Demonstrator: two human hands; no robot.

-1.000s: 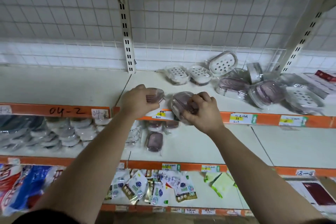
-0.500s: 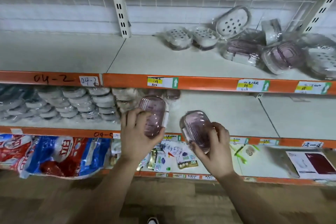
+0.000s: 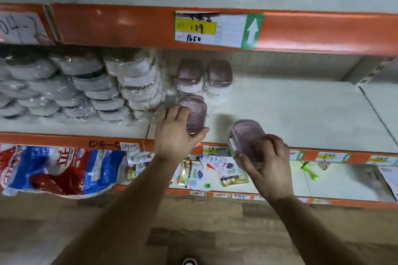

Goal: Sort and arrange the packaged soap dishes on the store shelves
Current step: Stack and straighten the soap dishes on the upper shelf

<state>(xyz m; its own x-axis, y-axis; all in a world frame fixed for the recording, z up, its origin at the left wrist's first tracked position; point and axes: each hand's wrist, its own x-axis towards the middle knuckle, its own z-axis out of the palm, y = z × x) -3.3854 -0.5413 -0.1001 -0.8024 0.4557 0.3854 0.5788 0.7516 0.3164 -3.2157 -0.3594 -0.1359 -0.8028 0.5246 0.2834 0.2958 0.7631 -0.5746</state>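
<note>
soap dish (image 3: 197,117) between left fingers (image 3: 182,112)

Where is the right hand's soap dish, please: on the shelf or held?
Held: the right hand grips the soap dish, tilted, in front of the shelf edge, not set down.

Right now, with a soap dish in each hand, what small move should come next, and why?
Probably lower the left hand and set its purple soap dish down before the matching purple dishes at the back of the shelf. The right hand holds the second dish farther out, at the front edge.
</note>
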